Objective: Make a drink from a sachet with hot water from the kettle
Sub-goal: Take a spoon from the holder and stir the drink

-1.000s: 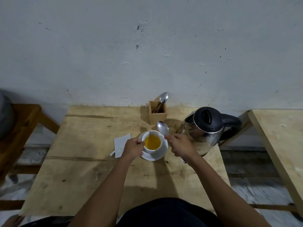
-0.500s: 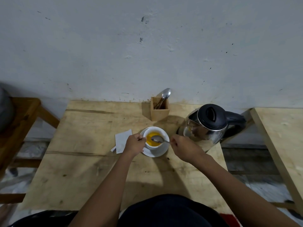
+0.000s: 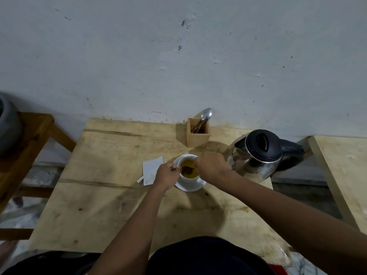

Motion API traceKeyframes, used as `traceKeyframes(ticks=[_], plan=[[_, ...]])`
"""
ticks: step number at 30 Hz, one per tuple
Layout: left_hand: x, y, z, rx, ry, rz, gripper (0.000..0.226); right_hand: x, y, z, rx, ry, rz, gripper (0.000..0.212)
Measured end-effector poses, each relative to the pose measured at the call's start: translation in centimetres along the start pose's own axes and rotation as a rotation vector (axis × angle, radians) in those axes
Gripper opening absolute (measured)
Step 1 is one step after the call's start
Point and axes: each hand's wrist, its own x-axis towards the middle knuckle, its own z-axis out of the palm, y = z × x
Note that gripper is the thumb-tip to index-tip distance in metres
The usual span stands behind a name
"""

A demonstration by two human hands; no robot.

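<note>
Overhead, a pale plastered wall (image 3: 178,56), scuffed and speckled, backs one bare plywood table (image 3: 99,195) pushed against it; a second wooden surface (image 3: 341,167) stands off its right edge and a wooden stool (image 3: 29,139) off its left. One steel kettle (image 3: 256,155) with a black lid and handle sits at the table's right edge. One small wooden holder (image 3: 197,135) at the back edge carries one spoon (image 3: 206,115), bowl up. One white sachet (image 3: 152,170) lies flat just left of the saucer. One white cup (image 3: 187,178) on one white saucer (image 3: 190,185) stands near the table's middle, towards the back, filled with amber-yellow liquid. The left hand (image 3: 165,176) is clenched against the cup's left side, presumably on its handle, which is hidden. The right hand (image 3: 211,167), closed over the cup's rim, grasps a second spoon (image 3: 186,170) whose dark bowl dips into the drink.
</note>
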Motion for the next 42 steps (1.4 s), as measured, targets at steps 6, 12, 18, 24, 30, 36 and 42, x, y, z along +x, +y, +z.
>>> traceKeyframes(ticks=[6, 12, 18, 24, 30, 36, 42], plan=[[0.0, -0.2, 0.0, 0.003, -0.004, -0.006, 0.022, 0.6, 0.5, -1.2, -0.006, 0.027, 0.060, 0.020], [0.0, -0.1, 0.0, 0.002, 0.006, 0.002, 0.022, 0.8, 0.5, -1.6, -0.031, -0.013, 0.058, 0.016], [0.0, -0.2, 0.1, 0.017, 0.016, -0.005, 0.023, 1.3, -0.1, -1.6, 0.033, -0.075, -0.004, 0.024], [0.2, -0.2, 0.1, 0.010, 0.009, 0.011, 0.019, 1.3, -0.1, -2.0, 0.041, -0.014, 0.046, 0.012], [0.2, -0.3, 0.0, 0.012, 0.005, 0.015, 0.020, 1.5, 0.3, -2.2, -0.022, -0.063, 0.077, 0.016], [0.2, -0.2, 0.1, 0.020, 0.009, 0.014, 0.022, 1.3, 0.4, -2.7, -0.055, -0.107, -0.001, 0.011], [0.4, -0.4, 0.1, 0.036, 0.020, 0.016, 0.024, 2.1, 0.2, -2.5, 0.031, -0.091, -0.025, 0.021]])
